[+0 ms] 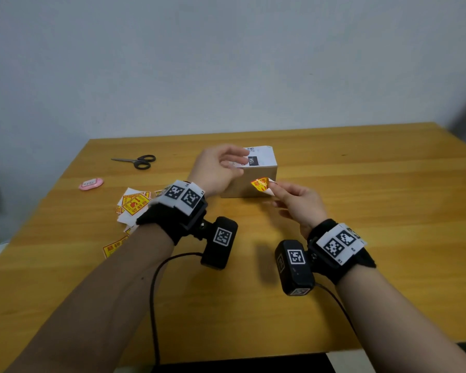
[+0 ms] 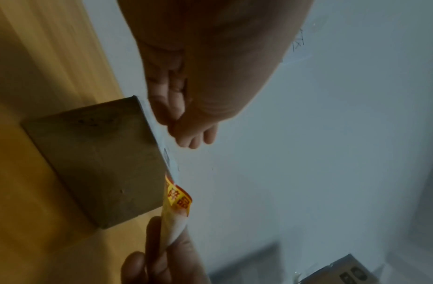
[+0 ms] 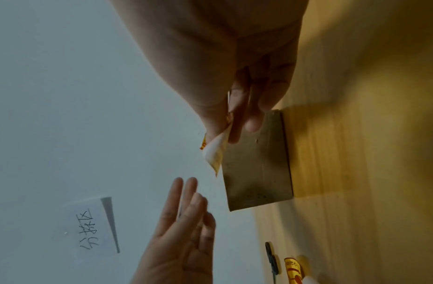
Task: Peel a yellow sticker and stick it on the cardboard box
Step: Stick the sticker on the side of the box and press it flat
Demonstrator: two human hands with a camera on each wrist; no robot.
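In front of the cardboard box (image 1: pixel 249 181), your right hand (image 1: pixel 297 201) pinches the curled yellow sticker (image 1: pixel 261 185) by one corner, keeping glue off skin, while your left hand (image 1: pixel 217 170) hovers loose-fingered, ready to smooth.

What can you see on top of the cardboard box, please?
A white printed label lies on top of the cardboard box. The left hand hovers over its left part and covers the rest.

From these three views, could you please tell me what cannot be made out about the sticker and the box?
- Yellow sticker: curled; backing on or off unclear in all views.
- Cardboard box: left part hidden by the left hand, head view.
- Box label: print too small.
- Right hand: pinching fingertips blurred, right wrist view.
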